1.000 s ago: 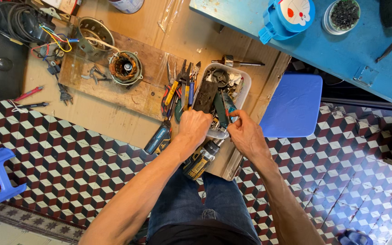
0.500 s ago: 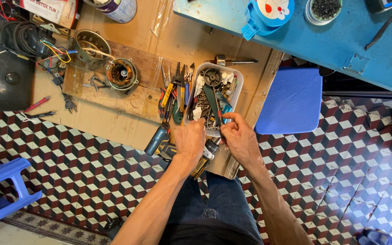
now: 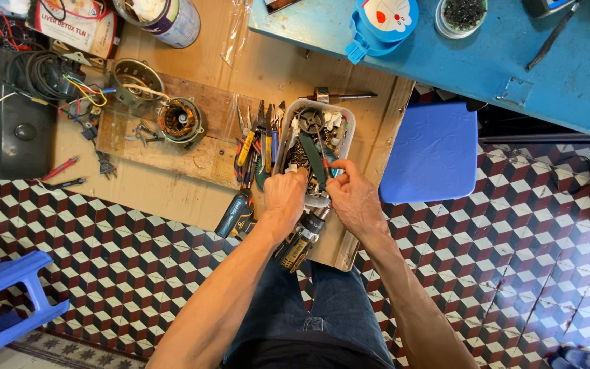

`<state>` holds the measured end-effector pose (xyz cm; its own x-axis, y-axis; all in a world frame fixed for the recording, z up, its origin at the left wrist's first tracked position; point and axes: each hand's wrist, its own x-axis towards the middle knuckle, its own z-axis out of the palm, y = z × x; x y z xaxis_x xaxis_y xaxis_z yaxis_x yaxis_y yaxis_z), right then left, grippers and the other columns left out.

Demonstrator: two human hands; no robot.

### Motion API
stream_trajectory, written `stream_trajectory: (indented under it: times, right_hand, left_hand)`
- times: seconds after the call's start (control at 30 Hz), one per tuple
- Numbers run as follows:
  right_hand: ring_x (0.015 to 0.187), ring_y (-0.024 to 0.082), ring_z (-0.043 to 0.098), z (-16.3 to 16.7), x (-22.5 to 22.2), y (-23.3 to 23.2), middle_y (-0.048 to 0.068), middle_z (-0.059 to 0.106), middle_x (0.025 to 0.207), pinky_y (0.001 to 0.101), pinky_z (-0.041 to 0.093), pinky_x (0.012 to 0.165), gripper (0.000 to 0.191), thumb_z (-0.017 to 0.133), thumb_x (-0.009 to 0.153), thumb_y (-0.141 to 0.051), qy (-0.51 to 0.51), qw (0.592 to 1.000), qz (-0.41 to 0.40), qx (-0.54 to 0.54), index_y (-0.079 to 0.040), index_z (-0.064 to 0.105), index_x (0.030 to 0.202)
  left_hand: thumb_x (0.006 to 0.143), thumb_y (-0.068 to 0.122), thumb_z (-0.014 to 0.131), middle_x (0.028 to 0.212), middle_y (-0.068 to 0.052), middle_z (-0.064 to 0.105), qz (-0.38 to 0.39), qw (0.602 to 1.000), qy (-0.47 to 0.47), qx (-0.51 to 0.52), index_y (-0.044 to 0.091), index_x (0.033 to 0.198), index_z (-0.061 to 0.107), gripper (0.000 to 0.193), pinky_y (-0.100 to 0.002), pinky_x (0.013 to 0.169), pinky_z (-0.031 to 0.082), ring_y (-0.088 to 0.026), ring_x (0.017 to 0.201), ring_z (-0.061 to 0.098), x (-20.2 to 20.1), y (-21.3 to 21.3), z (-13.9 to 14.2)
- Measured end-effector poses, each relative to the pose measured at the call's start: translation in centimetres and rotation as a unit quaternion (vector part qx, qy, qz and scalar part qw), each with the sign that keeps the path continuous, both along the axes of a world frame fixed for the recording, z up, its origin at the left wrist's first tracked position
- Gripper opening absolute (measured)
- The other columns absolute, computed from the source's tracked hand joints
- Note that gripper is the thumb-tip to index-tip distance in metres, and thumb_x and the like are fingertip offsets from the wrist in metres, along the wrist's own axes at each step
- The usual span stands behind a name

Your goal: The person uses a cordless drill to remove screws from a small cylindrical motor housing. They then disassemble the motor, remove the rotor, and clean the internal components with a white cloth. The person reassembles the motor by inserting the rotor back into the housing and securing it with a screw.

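A white plastic tub point(image 3: 347, 127) full of small metal parts and tools sits on a wooden board. My left hand point(image 3: 284, 195) rests at the tub's near edge with its fingers curled into the parts. My right hand point(image 3: 349, 191) grips a dark green flat tool point(image 3: 313, 160) that sticks up out of the tub. A yellow and black power drill point(image 3: 299, 244) lies just under both hands. Several pliers and screwdrivers point(image 3: 257, 140) lie left of the tub, with a dark blue screwdriver handle point(image 3: 235, 213) below them.
A copper-wound motor stator point(image 3: 179, 119) and a metal housing point(image 3: 133, 75) sit on a darker plank at left, next to a black box point(image 3: 16, 140) with tangled wires. A blue stool point(image 3: 431, 150) stands right of the board, a blue table point(image 3: 507, 51) above it. Checkered tile floor all around.
The view has shifted a little. Both hands have stayed at the tub, and the right hand keeps hold of the green tool while the left fingers dig among the parts.
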<state>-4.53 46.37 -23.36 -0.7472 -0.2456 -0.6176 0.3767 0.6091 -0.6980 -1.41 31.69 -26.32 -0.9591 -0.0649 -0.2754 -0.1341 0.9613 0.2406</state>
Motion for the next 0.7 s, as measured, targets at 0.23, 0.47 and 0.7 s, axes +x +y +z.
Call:
stream_trajectory:
  times: [0.23, 0.47, 0.7]
  right_hand:
    - [0.086, 0.025, 0.07, -0.5, 0.4, -0.4, 0.016, 0.067, 0.113, 0.0401, 0.055, 0.079, 0.051, 0.068, 0.089, -0.021, 0.104, 0.99, 0.092, 0.011, -0.004, 0.055, 0.135]
    - [0.084, 0.018, 0.071, -0.3, 3.0, 2.0, 0.013, 0.073, 0.099, 0.0324, 0.059, 0.076, 0.037, 0.061, 0.096, -0.021, 0.032, 0.999, -0.04, -0.016, -0.004, 0.063, 0.128]
    - [0.092, 0.011, 0.071, -1.5, 3.8, 0.9, 0.01, 0.079, 0.096, 0.0282, 0.053, 0.081, 0.031, 0.06, 0.1, -0.022, -0.032, 0.979, -0.122, -0.157, -0.002, 0.07, 0.122]
  left_hand:
    - [0.087, 0.007, 0.063, 0.077, -0.019, 0.072, 0.014, 0.999, 0.017, 0.027, 0.007, 0.078, 0.069, 0.011, -0.047, 0.061, 0.056, -0.036, 0.073, 0.073, 0.4, -0.2, -0.7]
    - [0.083, 0.014, 0.071, 0.077, -0.017, 0.073, 0.054, 0.992, 0.063, 0.092, 0.006, 0.084, 0.073, 0.008, -0.048, 0.059, 0.054, -0.037, 0.069, 0.071, 1.4, -1.0, 0.1]
    - [0.094, 0.02, 0.076, 0.08, -0.004, 0.07, 0.379, 0.738, -0.066, 0.554, -0.001, 0.105, 0.08, 0.024, -0.025, 0.055, 0.046, -0.009, 0.065, 0.061, 4.2, -2.3, 1.4]
